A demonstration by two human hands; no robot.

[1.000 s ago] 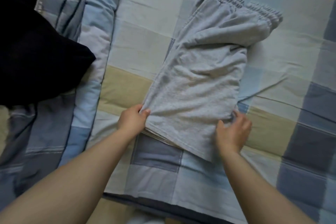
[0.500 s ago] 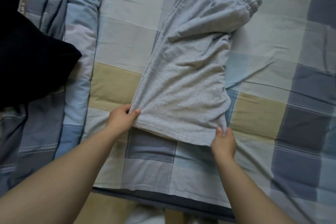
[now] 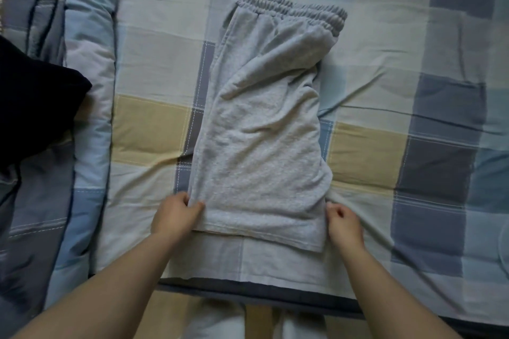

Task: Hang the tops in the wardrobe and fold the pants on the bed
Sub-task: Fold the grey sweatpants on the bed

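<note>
The pants (image 3: 261, 129) lie folded lengthwise on the bed (image 3: 385, 44), waistband at the far end, hem at the near edge. The left hand (image 3: 176, 215) is at the pants' near left corner, the right hand (image 3: 344, 221) at their near right corner. A dark garment (image 3: 33, 99) lies well left of the pants, on a quilt (image 3: 88, 36).

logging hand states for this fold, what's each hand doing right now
Left hand: pinches the near left corner of the grey pants.
Right hand: fingers curled at the pants' near right edge; grip cannot be told.
</note>
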